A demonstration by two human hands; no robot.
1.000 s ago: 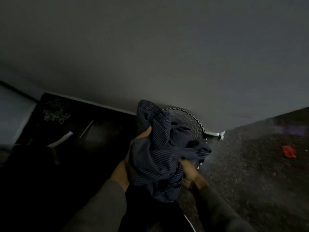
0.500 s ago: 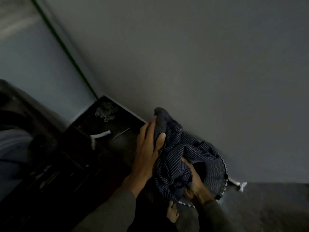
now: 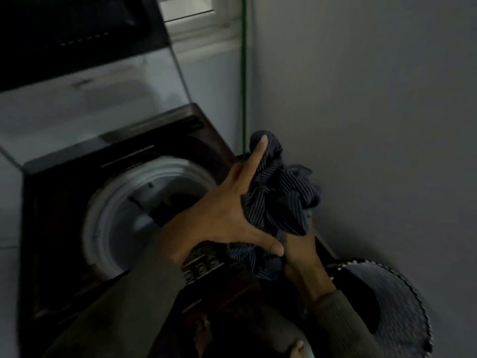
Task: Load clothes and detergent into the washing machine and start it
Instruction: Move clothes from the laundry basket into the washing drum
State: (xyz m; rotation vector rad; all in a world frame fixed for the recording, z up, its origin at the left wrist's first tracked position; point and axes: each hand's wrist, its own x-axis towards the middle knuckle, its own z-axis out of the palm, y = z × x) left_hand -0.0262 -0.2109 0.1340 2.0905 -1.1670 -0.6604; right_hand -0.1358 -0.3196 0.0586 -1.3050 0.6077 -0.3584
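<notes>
A bunched dark blue pinstriped garment [image 3: 280, 197] is held between both hands, level with the right edge of the washing machine. My left hand [image 3: 227, 215] presses its left side with the index finger stretched up over the cloth. My right hand [image 3: 302, 257] grips it from below. The top-loading washing machine [image 3: 62, 192] is dark brown, its lid [image 3: 77, 81] raised. Its round pale drum opening [image 3: 144, 213] lies to the left of the garment, with dark clothes partly visible inside.
A grey laundry basket with a scalloped rim [image 3: 395, 303] stands on the floor at the lower right, against the grey wall [image 3: 374, 125]. A thin green cord [image 3: 244, 73] runs down the corner. A window frame [image 3: 201, 19] is behind the machine. My foot [image 3: 296, 350] shows at the bottom.
The view has swung left from the wall and basket to the washing machine. Both hands have carried the garment up from the basket to beside the drum opening.
</notes>
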